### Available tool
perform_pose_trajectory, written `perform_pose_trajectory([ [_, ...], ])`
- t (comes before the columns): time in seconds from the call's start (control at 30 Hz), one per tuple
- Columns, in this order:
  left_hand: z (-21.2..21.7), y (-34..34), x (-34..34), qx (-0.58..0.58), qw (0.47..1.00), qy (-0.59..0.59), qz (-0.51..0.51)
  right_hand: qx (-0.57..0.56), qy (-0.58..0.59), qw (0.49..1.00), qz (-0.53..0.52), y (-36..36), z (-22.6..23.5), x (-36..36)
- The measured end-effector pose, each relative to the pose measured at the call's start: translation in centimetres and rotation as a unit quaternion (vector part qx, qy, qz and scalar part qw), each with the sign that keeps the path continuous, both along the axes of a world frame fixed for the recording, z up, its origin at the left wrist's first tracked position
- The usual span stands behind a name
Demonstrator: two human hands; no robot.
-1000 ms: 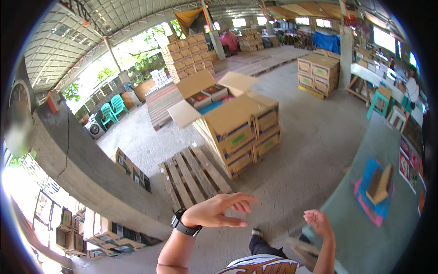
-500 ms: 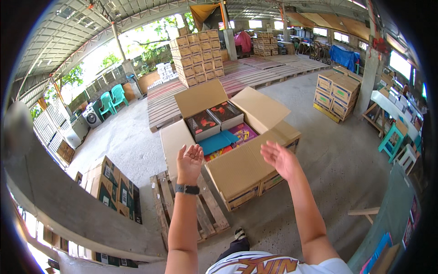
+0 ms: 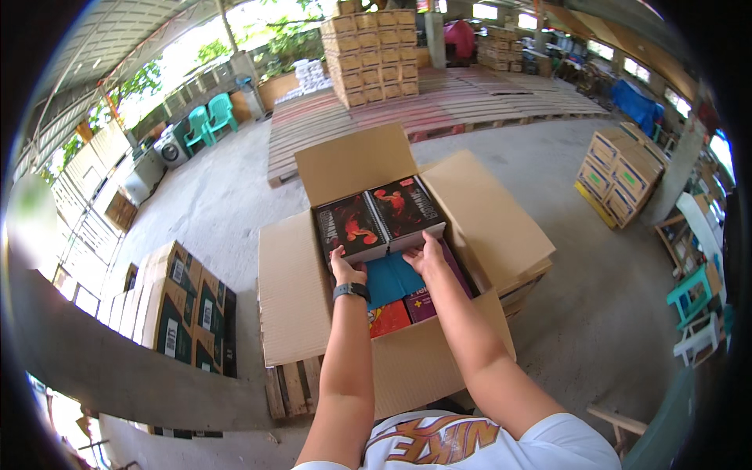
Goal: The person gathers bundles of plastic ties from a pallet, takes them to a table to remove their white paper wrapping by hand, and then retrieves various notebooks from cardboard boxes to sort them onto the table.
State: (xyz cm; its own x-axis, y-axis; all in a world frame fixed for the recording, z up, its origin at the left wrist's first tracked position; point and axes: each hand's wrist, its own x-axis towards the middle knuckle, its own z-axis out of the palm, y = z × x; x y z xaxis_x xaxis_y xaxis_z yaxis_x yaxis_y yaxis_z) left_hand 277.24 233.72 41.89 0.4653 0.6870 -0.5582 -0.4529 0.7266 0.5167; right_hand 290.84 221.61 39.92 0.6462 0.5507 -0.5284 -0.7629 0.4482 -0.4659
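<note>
An uncovered cardboard box (image 3: 298,294) stands before me with its flaps spread. Inside, two stacks of black-covered books with red figures lie side by side at the far end: the left stack (image 3: 350,223) and the right stack (image 3: 406,205). My left hand (image 3: 348,270) is at the near left corner of the left stack, thumb and fingers apart. My right hand (image 3: 424,254) touches the near face of the right stack, its thumb up by the top edge and its fingers extended. Between my hands lies a blue folded sheet (image 3: 392,280), with red (image 3: 390,319) and purple (image 3: 421,305) printed covers nearer me.
Under the box is a wooden pallet (image 3: 293,389). Green-and-brown cartons (image 3: 184,309) are stacked at left beside a concrete ledge (image 3: 149,384). Taped cartons (image 3: 623,172) stand at right. Farther off, a tall carton pile (image 3: 372,59) rises by low pallets (image 3: 470,98).
Both my hands have moved forward and down into the box, from above its near flap to the near sides of the book stacks. My view has come closer to the box.
</note>
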Motion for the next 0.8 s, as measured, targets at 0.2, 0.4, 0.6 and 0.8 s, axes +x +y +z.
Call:
perform_pose_trajectory([
  [0.2, 0.1, -1.7, -1.3, -0.019, 0.985, -0.084, 0.152, 0.033, 0.022, 0.995, -0.093, 1.3, 1.5, -2.4],
  [0.4, -0.2, -2.1, -1.5, -0.036, 0.98, -0.126, 0.147, 0.049, 0.081, 0.992, -0.079, 0.9, 1.5, -2.0],
  [0.6, -0.5, -3.5, -2.0, 0.007, 0.99, -0.108, 0.086, 0.02, 0.027, 0.997, 0.067, 1.0, -0.6, -3.1],
  [0.8, -0.4, -2.6, -2.2, 0.042, 0.996, -0.059, 0.057, 0.058, 0.045, 0.994, 0.08, 2.1, -0.1, -3.1],
])
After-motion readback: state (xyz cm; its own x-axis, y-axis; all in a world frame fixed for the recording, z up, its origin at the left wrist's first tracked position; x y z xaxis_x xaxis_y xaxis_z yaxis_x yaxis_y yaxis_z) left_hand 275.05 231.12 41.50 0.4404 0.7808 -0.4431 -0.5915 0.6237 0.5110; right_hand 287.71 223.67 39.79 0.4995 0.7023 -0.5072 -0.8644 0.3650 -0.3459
